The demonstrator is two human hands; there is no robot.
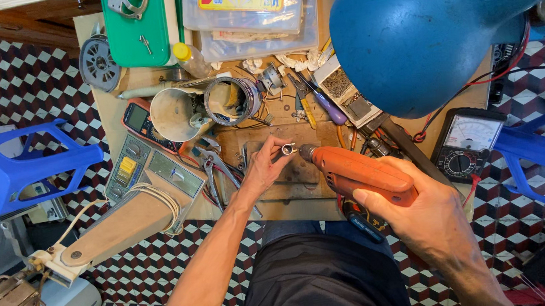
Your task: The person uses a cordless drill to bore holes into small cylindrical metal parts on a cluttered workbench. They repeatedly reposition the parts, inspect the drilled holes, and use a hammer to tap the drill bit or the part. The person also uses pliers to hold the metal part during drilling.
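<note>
My left hand [262, 166] pinches a small shiny metal ring-shaped part [288, 149] above a worn wooden block [299, 170] on the workbench. My right hand [417, 216] grips an orange electric drill [357, 172] by its body. The drill's dark chuck points left and sits right beside the small metal part, almost touching it. Pliers [213, 167] lie just left of my left hand.
A big blue lamp shade [417, 34] hangs over the right of the bench. Cups [177, 112], a tape roll [233, 100], screwdrivers [323, 101], two multimeters [467, 142], a green case [139, 25] and plastic boxes [250, 14] crowd the bench. Blue plastic stools [17, 161] stand either side.
</note>
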